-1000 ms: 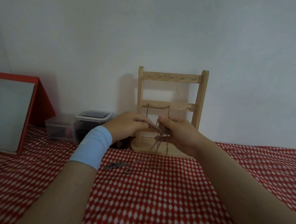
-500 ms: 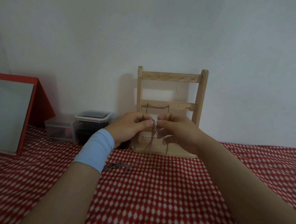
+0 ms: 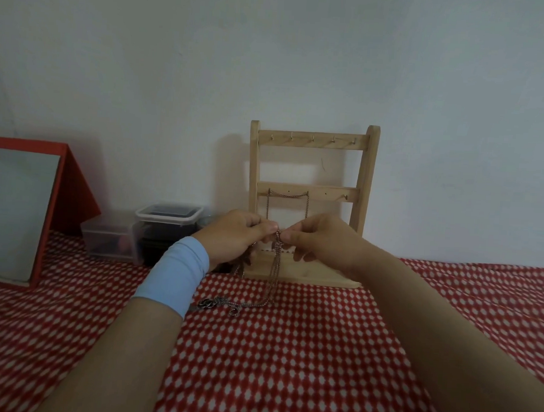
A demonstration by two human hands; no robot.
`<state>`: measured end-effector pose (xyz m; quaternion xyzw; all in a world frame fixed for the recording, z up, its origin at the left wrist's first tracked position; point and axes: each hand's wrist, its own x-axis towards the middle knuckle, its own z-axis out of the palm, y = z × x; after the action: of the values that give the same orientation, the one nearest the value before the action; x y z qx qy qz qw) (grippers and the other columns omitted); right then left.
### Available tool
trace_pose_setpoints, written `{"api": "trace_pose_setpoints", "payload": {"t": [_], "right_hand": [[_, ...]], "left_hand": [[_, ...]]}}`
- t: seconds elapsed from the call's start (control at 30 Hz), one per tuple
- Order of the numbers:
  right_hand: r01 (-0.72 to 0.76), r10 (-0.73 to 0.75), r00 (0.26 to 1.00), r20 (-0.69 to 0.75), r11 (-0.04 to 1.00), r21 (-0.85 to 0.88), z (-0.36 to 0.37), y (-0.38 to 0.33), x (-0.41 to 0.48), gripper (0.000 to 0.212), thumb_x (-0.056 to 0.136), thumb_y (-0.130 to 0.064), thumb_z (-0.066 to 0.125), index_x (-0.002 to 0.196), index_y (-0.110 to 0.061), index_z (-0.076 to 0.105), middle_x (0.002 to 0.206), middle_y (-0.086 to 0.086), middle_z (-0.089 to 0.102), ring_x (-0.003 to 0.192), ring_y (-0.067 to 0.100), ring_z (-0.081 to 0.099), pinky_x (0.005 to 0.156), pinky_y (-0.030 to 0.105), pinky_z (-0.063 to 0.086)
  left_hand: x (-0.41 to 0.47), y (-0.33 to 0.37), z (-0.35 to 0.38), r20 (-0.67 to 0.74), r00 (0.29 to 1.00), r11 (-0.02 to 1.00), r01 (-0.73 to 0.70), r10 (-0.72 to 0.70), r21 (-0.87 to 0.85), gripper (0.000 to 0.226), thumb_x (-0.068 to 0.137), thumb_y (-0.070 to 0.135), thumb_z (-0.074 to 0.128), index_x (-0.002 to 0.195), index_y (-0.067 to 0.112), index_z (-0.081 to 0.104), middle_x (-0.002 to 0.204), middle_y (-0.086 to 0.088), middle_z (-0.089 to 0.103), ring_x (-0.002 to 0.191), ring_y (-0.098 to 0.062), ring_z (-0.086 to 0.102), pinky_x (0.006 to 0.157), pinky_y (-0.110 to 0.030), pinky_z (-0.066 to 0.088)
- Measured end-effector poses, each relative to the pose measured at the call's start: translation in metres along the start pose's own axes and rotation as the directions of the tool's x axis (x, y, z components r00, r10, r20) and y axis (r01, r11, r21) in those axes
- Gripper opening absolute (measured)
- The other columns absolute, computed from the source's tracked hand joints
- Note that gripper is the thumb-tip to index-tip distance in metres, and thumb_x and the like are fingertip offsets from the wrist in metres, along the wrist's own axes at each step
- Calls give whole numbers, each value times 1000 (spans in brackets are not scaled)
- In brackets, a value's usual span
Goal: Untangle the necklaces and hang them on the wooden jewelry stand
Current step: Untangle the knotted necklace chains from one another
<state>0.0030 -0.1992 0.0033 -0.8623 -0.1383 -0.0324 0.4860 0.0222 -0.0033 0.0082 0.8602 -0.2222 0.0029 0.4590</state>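
Observation:
A wooden jewelry stand (image 3: pixel 313 143) stands at the back of the table against the wall, with small hooks on two rails. One thin chain necklace (image 3: pixel 288 195) hangs from the lower rail's left hooks. My left hand (image 3: pixel 237 235) and my right hand (image 3: pixel 321 241) meet in front of the stand's base, both pinching a tangled metal chain (image 3: pixel 275 269). It drops from my fingertips to the cloth and ends in a small knotted clump (image 3: pixel 210 304) beside my left wrist.
A red-framed mirror (image 3: pixel 15 214) leans at the left. Two clear plastic boxes (image 3: pixel 166 219) sit left of the stand. A red-and-white patterned cloth (image 3: pixel 287 364) covers the table. A light blue band wraps my left wrist.
Both hands have risen slightly and closed together, pinching the chain at one spot, so it now hangs straighter to the cloth. The clump on the table has barely moved.

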Motion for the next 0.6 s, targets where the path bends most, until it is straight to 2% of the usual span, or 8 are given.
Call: {"api": "trace_pose_setpoints", "payload": {"t": [0.07,0.13,0.23,0.3,0.43,0.5,0.6], "right_hand": [[-39,42,994,103,999,-36,2,-1,-1,28,103,-35,57,103,-12,73,90,-3,73,72,7,66,79,31,59],[-63,62,985,162,998,-3,6,-2,-2,36,107,-37,46,105,-9,68,89,1,64,72,11,62,76,30,59],[-38,42,989,145,999,-28,11,-2,-1,45,109,-39,36,111,-3,64,83,7,57,69,15,57,73,32,58],[-3,8,993,118,999,-42,11,0,-1,43,109,-39,37,112,-8,66,77,5,57,68,14,56,71,30,56],[25,-28,996,83,999,43,6,2,-1,36,108,-35,44,93,-12,67,73,0,56,67,11,55,71,27,55],[-13,-8,991,133,988,156,5,5,0,39,108,-35,45,84,-14,67,74,-1,57,68,12,55,73,29,54],[-119,49,981,186,916,384,5,5,-1,48,106,-33,46,61,-22,58,68,-2,51,66,16,48,77,37,47]], "left_hand": [[0,-3,2,34,999,998,39,-37,-48,36,99,40,48,81,15,65,57,5,60,58,-11,56,59,-23,49],[0,-7,7,78,994,971,94,-79,-220,36,100,38,48,79,13,65,61,1,59,57,-12,55,54,-25,49],[3,-13,15,97,992,920,108,-77,-378,30,92,42,59,90,15,73,64,2,58,59,-11,53,57,-30,48],[3,-13,17,89,993,933,102,-76,-346,27,85,44,67,94,20,76,62,1,56,58,-11,50,59,-27,44],[2,-15,8,102,991,958,105,-81,-267,16,92,31,64,97,20,74,59,4,59,60,-10,52,64,-27,45],[1,-14,2,133,987,973,119,-94,-197,17,93,26,62,103,17,73,58,8,61,60,-8,56,63,-23,46],[0,-11,-4,101,989,993,104,-108,49,12,95,23,60,92,20,71,57,15,62,54,3,55,56,-13,41]]}}
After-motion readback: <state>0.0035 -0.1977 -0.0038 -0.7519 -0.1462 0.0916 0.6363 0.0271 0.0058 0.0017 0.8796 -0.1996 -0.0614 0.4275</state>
